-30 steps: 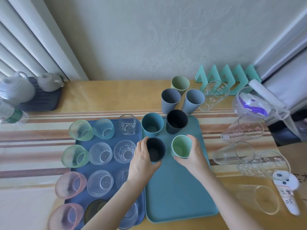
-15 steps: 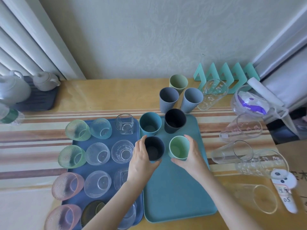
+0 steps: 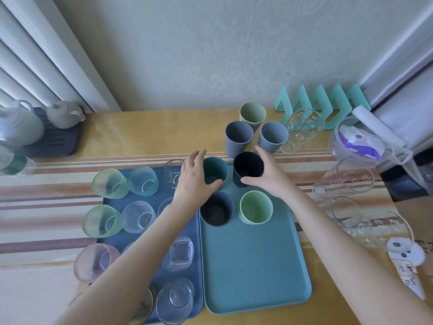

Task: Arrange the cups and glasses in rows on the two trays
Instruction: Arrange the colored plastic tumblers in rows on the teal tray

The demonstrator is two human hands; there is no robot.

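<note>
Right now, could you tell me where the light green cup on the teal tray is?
In the head view, the light green cup stands upright on the teal tray, right of the dark navy cup and just nearer than the black cup.

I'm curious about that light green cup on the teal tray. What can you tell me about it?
The light green cup is a plain, matte tumbler, likely plastic, with no handle and a slight taper toward its base. It stands upright and looks empty on the teal tray, in the second row, right beside a dark navy cup; whether they touch is unclear. Neither hand touches it: the right hand reaches past it toward the black cup behind.
</note>
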